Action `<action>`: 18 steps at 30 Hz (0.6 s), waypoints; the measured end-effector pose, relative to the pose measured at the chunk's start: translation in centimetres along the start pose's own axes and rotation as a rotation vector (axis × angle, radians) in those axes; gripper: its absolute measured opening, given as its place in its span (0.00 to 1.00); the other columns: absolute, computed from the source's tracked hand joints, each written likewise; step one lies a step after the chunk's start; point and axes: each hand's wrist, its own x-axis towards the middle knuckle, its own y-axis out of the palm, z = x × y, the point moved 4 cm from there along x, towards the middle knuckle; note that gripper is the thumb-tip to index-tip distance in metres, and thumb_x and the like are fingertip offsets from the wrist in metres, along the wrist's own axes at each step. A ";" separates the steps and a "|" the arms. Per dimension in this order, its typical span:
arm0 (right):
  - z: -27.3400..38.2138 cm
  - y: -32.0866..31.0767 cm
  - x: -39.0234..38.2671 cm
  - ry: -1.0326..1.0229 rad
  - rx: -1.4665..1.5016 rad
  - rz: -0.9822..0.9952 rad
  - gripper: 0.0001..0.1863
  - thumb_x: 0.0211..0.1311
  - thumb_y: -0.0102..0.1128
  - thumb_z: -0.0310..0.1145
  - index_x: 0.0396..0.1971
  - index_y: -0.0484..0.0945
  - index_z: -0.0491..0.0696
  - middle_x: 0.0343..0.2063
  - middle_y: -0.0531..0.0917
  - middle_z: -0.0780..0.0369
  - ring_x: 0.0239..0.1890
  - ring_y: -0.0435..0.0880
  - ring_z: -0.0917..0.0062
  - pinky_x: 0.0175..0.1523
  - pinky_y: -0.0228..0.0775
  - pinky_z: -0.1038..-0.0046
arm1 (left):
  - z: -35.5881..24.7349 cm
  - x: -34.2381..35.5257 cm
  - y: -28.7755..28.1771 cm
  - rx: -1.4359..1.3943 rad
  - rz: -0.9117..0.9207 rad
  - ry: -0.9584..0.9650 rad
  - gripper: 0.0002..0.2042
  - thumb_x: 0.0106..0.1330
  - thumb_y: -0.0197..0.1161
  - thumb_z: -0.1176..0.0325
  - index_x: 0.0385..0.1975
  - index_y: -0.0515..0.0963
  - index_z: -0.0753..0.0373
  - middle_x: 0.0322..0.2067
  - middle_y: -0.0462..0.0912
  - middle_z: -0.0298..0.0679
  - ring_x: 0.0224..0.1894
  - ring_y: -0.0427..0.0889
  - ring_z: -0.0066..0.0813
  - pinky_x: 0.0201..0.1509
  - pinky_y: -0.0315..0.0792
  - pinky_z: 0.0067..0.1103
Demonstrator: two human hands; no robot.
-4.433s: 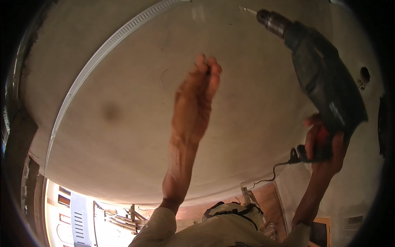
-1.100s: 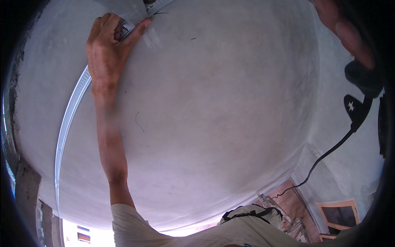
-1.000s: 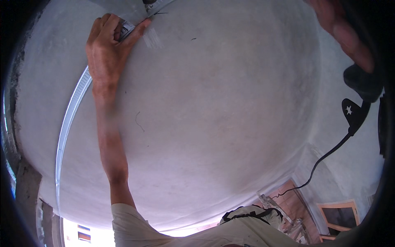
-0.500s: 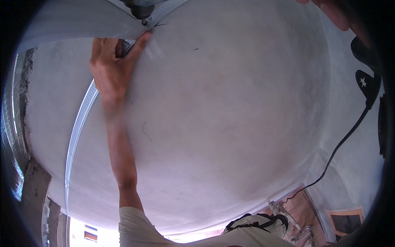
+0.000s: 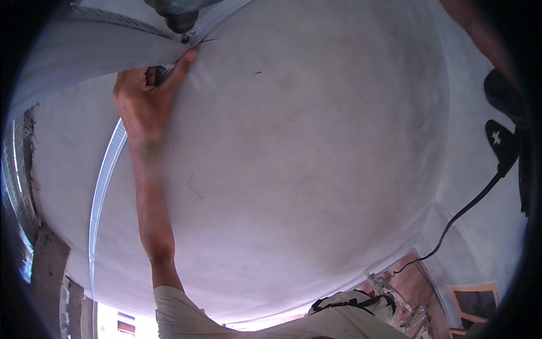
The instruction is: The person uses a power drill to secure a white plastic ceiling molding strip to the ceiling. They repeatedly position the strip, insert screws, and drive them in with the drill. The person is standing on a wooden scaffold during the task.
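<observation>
My left hand [image 5: 141, 104] reaches up and is closed around the lower edge of a grey metal channel [image 5: 96, 53], its thumb stretched along the plastered surface. Some of its fingers are hidden behind the channel. Just above the thumb tip, a dark drill chuck [image 5: 182, 22] with a short bit points at the joint between the channel and a long thin metal strip [image 5: 104, 183]. At the upper right edge, part of my right hand [image 5: 477, 28] shows, dark and cut off, with its fingers out of sight. Below it is a black tool part [image 5: 501, 96].
A broad grey plastered surface [image 5: 316, 152] fills most of the view. From the right hangs a black cord [image 5: 468, 209]. Low down are a bag with black straps [image 5: 353, 305], wooden pieces [image 5: 415, 316] and a framed opening [image 5: 477, 302]. Rough masonry [image 5: 48, 254] edges the left side.
The view has shifted, so the channel spreads lower across the upper left, and my left hand and the chuck appear further left. The right fingertips have gone out of view. My left hand keeps its grip.
</observation>
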 end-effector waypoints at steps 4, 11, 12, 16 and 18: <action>-0.1 0.2 -0.1 0.006 0.044 0.002 0.42 0.63 0.54 0.66 0.54 0.71 0.37 0.31 0.86 0.54 0.19 0.82 0.78 0.23 0.71 0.81 | 0.3 -0.1 0.1 -0.041 -0.060 0.077 0.22 0.48 0.84 0.57 0.21 0.77 0.66 0.19 0.71 0.34 0.22 0.67 0.27 0.23 0.64 0.25; 1.2 0.3 -3.8 0.012 0.091 -0.015 0.42 0.63 0.55 0.66 0.54 0.70 0.37 0.31 0.87 0.54 0.20 0.83 0.77 0.24 0.72 0.81 | -1.3 1.5 -0.7 -0.105 -0.124 0.118 0.26 0.47 0.83 0.53 0.19 0.71 0.65 0.19 0.68 0.33 0.26 0.68 0.29 0.26 0.66 0.29; 1.7 -0.4 -4.8 0.007 0.082 -0.042 0.43 0.63 0.55 0.66 0.54 0.70 0.37 0.31 0.87 0.54 0.20 0.83 0.77 0.24 0.72 0.81 | -2.0 2.2 -0.7 -0.141 -0.141 0.109 0.27 0.46 0.83 0.52 0.18 0.70 0.64 0.19 0.67 0.33 0.27 0.68 0.29 0.26 0.66 0.29; -6.8 2.7 -8.4 0.114 0.360 0.074 0.43 0.62 0.56 0.67 0.55 0.70 0.37 0.31 0.87 0.54 0.20 0.83 0.77 0.24 0.72 0.81 | 0.1 -2.8 -1.8 -0.485 -0.264 -0.014 0.12 0.70 0.55 0.63 0.40 0.81 0.64 0.31 0.77 0.36 0.32 0.69 0.25 0.36 0.67 0.28; -8.5 1.6 -12.6 0.174 0.437 0.100 0.43 0.62 0.56 0.67 0.55 0.70 0.37 0.31 0.87 0.54 0.20 0.83 0.77 0.24 0.73 0.81 | -1.2 -4.1 -3.2 -0.734 -0.370 -0.188 0.15 0.72 0.46 0.70 0.47 0.81 0.65 0.36 0.80 0.37 0.38 0.72 0.23 0.45 0.68 0.24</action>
